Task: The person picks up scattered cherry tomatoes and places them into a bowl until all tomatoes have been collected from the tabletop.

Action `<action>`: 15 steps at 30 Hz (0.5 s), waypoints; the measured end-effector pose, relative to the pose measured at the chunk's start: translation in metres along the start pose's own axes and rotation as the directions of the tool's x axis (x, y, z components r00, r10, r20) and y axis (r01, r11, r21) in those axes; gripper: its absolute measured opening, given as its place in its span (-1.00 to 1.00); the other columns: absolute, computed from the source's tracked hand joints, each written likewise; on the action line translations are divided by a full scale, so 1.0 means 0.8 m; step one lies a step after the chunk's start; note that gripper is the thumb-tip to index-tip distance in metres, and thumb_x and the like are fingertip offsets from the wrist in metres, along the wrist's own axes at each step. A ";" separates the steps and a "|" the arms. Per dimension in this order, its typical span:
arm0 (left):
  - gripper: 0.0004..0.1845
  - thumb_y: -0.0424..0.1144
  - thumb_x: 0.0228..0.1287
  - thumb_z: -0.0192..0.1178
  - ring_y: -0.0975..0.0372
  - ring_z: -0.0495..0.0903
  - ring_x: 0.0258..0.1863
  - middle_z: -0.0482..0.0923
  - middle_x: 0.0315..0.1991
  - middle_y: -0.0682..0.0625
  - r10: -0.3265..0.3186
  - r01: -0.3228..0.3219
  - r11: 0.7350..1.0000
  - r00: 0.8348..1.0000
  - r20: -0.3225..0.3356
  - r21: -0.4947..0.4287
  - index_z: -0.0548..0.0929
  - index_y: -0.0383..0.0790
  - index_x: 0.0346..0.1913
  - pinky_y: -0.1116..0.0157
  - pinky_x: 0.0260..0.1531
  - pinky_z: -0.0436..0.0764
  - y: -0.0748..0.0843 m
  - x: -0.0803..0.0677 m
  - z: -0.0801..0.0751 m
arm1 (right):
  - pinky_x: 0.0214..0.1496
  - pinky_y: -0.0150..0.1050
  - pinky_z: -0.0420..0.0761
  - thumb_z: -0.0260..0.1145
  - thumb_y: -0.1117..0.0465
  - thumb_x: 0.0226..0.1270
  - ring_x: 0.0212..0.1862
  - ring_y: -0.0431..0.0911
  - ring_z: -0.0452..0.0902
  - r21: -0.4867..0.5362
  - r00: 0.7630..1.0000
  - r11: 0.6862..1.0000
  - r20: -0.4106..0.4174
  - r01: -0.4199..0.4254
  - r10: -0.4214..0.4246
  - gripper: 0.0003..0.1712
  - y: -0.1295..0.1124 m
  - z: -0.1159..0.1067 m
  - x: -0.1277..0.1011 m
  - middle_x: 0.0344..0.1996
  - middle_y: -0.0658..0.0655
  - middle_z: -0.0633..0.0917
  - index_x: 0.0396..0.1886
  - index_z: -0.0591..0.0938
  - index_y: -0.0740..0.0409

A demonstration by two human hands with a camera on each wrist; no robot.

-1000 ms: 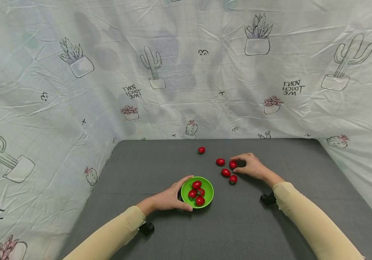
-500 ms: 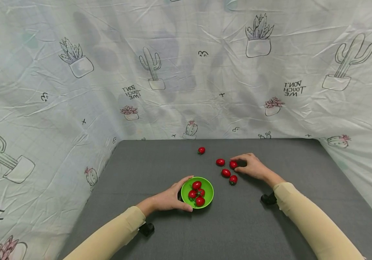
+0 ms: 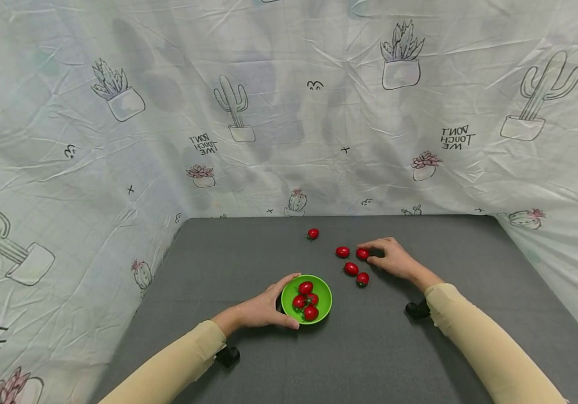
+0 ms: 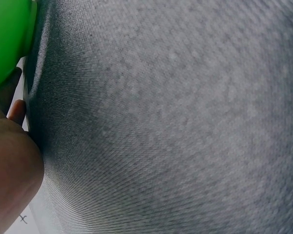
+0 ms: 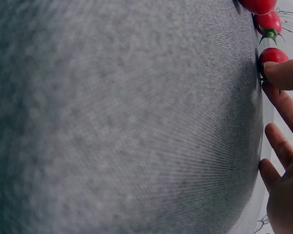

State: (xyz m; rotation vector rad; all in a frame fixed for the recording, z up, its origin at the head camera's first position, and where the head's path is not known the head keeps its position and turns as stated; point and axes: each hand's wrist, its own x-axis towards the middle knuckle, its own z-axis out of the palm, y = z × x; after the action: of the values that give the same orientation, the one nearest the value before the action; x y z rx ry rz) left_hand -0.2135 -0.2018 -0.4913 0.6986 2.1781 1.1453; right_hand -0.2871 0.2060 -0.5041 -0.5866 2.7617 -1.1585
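Observation:
My left hand holds a green bowl from its left side, thumb at the near rim and fingers at the far rim. Several red tomatoes lie inside the bowl. In the left wrist view the bowl shows beside the hand. My right hand pinches a small red tomato between thumb and index finger. That tomato appears under the thumb in the right wrist view, where the other fingers of the hand are spread.
Close to the right hand lie three more tomatoes: one at left, one in the middle and one nearer. A lone tomato sits farther back on the grey tabletop. A patterned curtain hangs behind.
The right thumb has closed in on the tomato, which has shifted very slightly away from me. The left hand and bowl stay put.

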 end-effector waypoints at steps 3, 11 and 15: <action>0.19 0.14 0.14 0.52 0.09 0.07 0.49 0.05 0.53 0.04 -0.004 0.004 1.000 1.000 -0.001 -0.002 -0.08 0.22 0.66 -0.13 0.35 0.20 0.002 -0.001 0.000 | 0.30 0.33 0.24 0.42 0.21 0.40 0.35 0.27 0.23 -0.002 1.000 1.000 0.001 -0.003 0.003 -0.50 -0.001 0.000 0.001 0.24 0.20 0.63 0.32 0.64 0.08; 0.18 0.11 0.14 0.53 0.09 0.08 0.48 0.07 0.52 0.03 -0.014 0.013 1.000 1.000 -0.003 -0.011 -0.07 0.23 0.66 -0.13 0.34 0.21 0.004 -0.002 0.002 | 0.32 0.32 0.22 0.47 0.10 0.38 0.37 0.27 0.20 0.028 0.999 0.999 -0.015 -0.032 0.032 -0.48 -0.004 0.002 0.002 0.22 0.19 0.64 0.29 0.66 0.09; 0.18 0.11 0.14 0.53 0.09 0.09 0.47 0.07 0.51 0.03 -0.018 0.018 1.000 1.000 -0.007 -0.012 -0.07 0.25 0.66 -0.13 0.34 0.21 0.004 -0.002 0.003 | 0.32 0.33 0.21 0.43 0.09 0.42 0.38 0.27 0.19 0.035 0.999 0.998 -0.021 -0.043 0.044 -0.52 -0.004 0.003 0.001 0.22 0.19 0.64 0.27 0.67 0.09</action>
State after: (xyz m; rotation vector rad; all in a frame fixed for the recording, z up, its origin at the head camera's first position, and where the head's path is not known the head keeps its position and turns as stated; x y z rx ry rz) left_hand -0.2101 -0.2001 -0.4891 0.6691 2.1771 1.1524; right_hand -0.2867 0.2022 -0.5036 -0.5103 2.7520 -1.2077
